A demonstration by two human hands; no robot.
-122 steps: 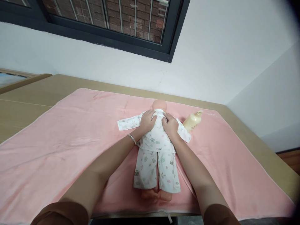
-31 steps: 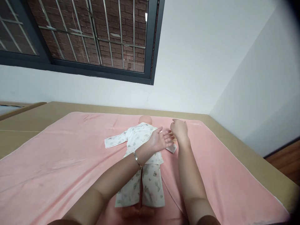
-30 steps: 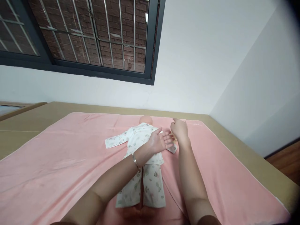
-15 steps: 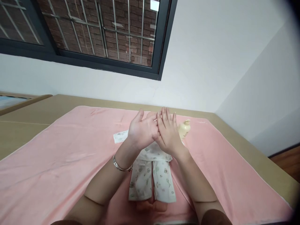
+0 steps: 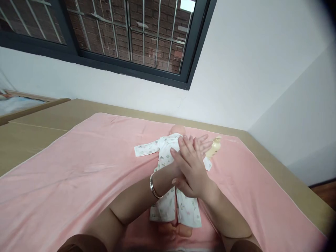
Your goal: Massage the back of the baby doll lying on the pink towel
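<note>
A baby doll [image 5: 168,155] in white printed pyjamas lies face down on a pink towel [image 5: 78,175]. Both my hands hover above its back, pressed palm to palm. My right hand [image 5: 190,168] lies on top with its fingers stretched out. My left hand [image 5: 203,144] is underneath, mostly hidden, only its fingertips showing past the right one; a silver bangle [image 5: 153,185] sits on that wrist. Neither hand holds anything. A cream lotion bottle [image 5: 214,148] lies just beyond my fingertips, to the right of the doll.
The towel covers a tan table [image 5: 39,122] that meets a white wall [image 5: 236,70] at the back. A barred dark-framed window [image 5: 131,31] is above. The table's right edge drops to a wooden floor [image 5: 325,192].
My hands were at the bottle a second ago, then came together over the doll; now the right palm has slid across the left one. The view has shifted left and down.
</note>
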